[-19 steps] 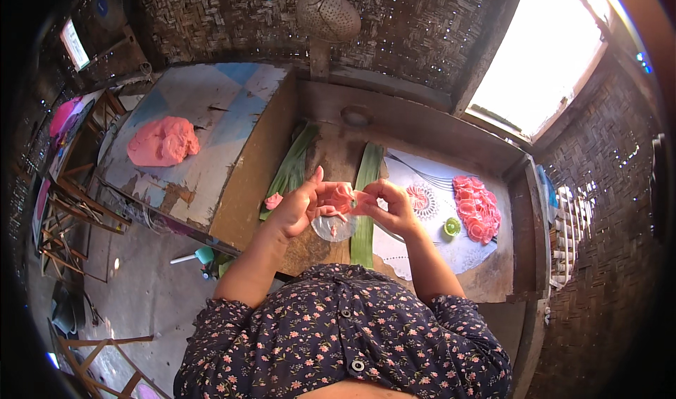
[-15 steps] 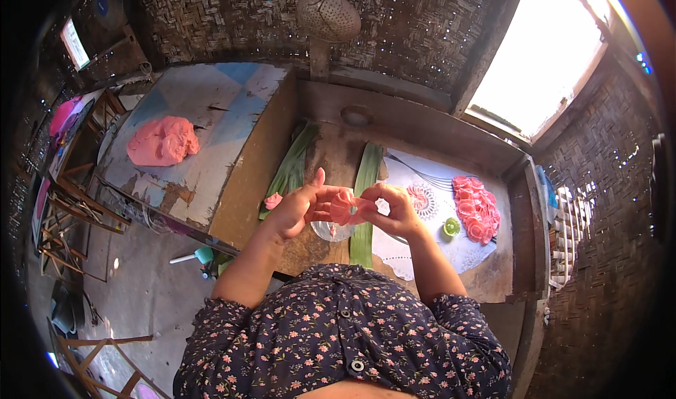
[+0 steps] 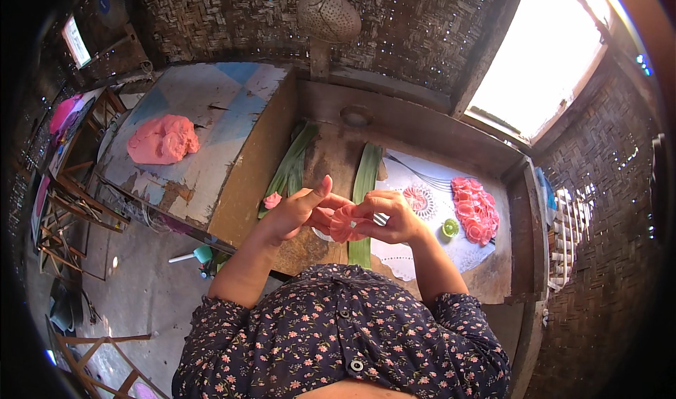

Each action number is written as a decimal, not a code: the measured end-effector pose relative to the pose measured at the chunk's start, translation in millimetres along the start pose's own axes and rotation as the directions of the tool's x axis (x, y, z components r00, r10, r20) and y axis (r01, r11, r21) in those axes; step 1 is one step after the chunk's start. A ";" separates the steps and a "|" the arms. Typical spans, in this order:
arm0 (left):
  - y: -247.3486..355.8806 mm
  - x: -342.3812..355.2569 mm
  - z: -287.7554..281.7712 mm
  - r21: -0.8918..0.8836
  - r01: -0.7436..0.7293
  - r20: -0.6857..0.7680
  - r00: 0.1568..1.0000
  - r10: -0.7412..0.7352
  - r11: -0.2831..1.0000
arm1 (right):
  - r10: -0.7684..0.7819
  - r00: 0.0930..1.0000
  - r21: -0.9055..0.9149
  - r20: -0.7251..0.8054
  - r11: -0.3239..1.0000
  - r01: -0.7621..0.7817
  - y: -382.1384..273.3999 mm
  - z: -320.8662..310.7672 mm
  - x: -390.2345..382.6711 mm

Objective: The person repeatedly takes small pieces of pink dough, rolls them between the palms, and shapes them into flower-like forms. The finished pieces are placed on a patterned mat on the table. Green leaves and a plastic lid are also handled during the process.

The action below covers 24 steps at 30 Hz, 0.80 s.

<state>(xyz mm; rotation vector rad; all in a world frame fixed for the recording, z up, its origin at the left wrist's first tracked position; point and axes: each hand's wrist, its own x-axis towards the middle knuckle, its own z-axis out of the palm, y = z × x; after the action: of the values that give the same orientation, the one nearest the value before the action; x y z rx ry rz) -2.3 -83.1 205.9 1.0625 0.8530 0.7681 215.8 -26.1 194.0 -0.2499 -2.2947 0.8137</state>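
Above the wooden tray, both hands hold a ruffled pink flower-shaped dough piece (image 3: 343,224). My left hand (image 3: 290,212) supports it from the left with its fingers, thumb raised. My right hand (image 3: 391,217) pinches its right edge between thumb and fingers. Under it a clear round dish is mostly hidden by the hands. A small pink lump (image 3: 272,200) lies by the left wrist on green leaf strips (image 3: 290,161). Another long leaf strip (image 3: 367,170) runs beneath the hands. A small green cup-like object (image 3: 451,228) rests right of my right hand.
A white patterned sheet (image 3: 401,258) covers the right side of the wooden tray (image 3: 415,110), carrying a heap of pink ruffled discs (image 3: 474,212). On the raised worn board (image 3: 232,117) at left sits a large pink dough mass (image 3: 163,140). A teal-headed tool (image 3: 203,254) lies low at left.
The pink piece has turned and shows more of its ruffled face. My right hand has moved slightly lower and left over it, and my left fingers have shifted.
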 end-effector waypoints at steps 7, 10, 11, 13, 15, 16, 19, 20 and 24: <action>1.9 -0.9 1.1 0.078 -0.001 -0.010 1.000 0.002 0.997 | 0.084 0.989 -0.157 -0.121 0.982 -0.102 -4.2 6.1 0.0; 1.5 -1.8 2.2 0.097 -0.016 0.002 1.000 0.016 0.995 | 0.061 0.985 -0.281 -0.161 0.954 -0.105 -6.1 5.1 2.3; 1.0 -2.0 2.1 0.099 -0.032 0.013 0.999 0.031 0.995 | 0.014 0.984 -0.319 -0.176 0.945 -0.070 -6.8 5.3 3.6; -0.1 -1.3 2.3 0.159 -0.059 -0.002 0.998 0.060 0.986 | -0.086 0.974 -0.412 -0.208 0.911 -0.008 -8.2 6.9 6.4; -1.7 0.9 2.2 0.212 -0.095 -0.021 0.995 0.102 0.973 | -0.105 0.969 -0.433 -0.225 0.901 -0.003 -9.6 12.2 8.8; -2.6 2.4 1.8 0.238 -0.113 -0.036 0.992 0.124 0.965 | -0.060 0.973 -0.410 -0.222 0.912 -0.037 -10.1 16.7 9.3; -4.8 9.2 2.0 0.279 -0.145 -0.118 0.976 0.183 0.949 | -0.086 0.971 -0.460 -0.223 0.888 -0.027 -9.1 30.1 10.0; -5.5 11.8 2.3 0.282 -0.150 -0.159 0.967 0.201 0.948 | -0.098 0.967 -0.485 -0.234 0.874 -0.029 -7.3 33.5 10.3; -6.9 20.7 3.4 0.098 -0.036 -0.278 0.959 0.062 0.994 | -0.153 0.964 -0.611 -0.219 0.791 -0.014 0.1 38.4 10.1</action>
<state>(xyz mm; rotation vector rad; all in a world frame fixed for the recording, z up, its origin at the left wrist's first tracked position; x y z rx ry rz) 11.1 -68.8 195.8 1.0746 1.1158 0.9437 182.9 -40.8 177.4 -0.5206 -2.2279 -0.0377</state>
